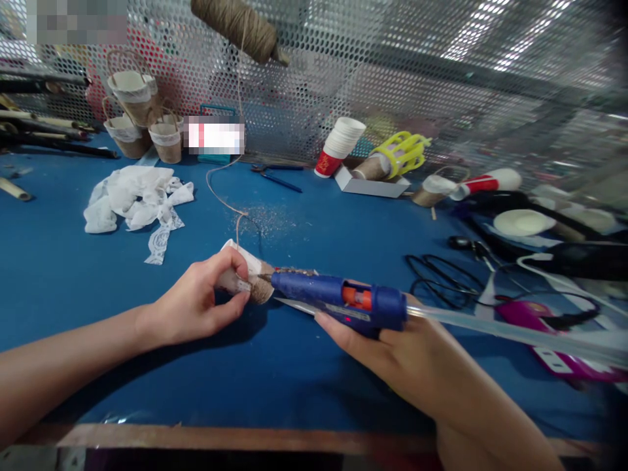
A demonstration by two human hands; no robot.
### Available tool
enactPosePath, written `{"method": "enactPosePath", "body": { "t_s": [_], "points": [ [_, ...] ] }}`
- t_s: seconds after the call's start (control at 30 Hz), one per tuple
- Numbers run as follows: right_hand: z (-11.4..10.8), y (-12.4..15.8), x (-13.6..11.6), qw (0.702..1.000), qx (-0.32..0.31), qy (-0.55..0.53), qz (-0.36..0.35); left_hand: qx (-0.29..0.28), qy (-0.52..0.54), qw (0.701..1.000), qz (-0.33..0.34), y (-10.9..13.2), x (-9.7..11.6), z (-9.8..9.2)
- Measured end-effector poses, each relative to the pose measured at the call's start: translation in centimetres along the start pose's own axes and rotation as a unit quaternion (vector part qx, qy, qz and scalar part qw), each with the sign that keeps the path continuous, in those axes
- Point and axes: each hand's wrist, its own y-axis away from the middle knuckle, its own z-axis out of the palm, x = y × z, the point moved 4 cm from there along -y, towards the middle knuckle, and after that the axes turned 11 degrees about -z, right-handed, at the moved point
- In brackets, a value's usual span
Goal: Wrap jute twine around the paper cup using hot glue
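Observation:
My left hand [206,294] is closed on a small paper cup [254,264], tipped on its side, with brown twine wound around one end. The loose twine [237,230] runs up from the cup past my fingers. My right hand [392,353] grips a blue hot glue gun [314,289], its nozzle at the twine-wrapped part of the cup; I cannot tell whether it touches. A clear glue stick [456,318] sticks out of the gun's back. Beneath the gun, a pointed metal blade [297,305] shows by my right thumb; its handle is hidden.
A twine spool [238,27] hangs above, against the perforated metal screen [294,85]. White lace [132,196] lies left, before several twine-wrapped cups [169,140]. Blue-handled pliers [279,178] and stacked paper cups [338,149] stand farther back. Black cables [436,281] clutter the right.

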Motion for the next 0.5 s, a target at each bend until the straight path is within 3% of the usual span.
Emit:
{"method": "enactPosePath", "body": {
  "t_s": [0.13,0.5],
  "points": [
    [0.39,0.06,0.12,0.998,-0.037,-0.037,0.019,-0.001,-0.003,1.0,-0.004,-0.04,0.02,-0.03],
    [0.18,-0.12,0.48,1.0,-0.008,0.017,0.015,0.007,-0.009,1.0,0.013,0.12,0.24,-0.11]
  ]
}}
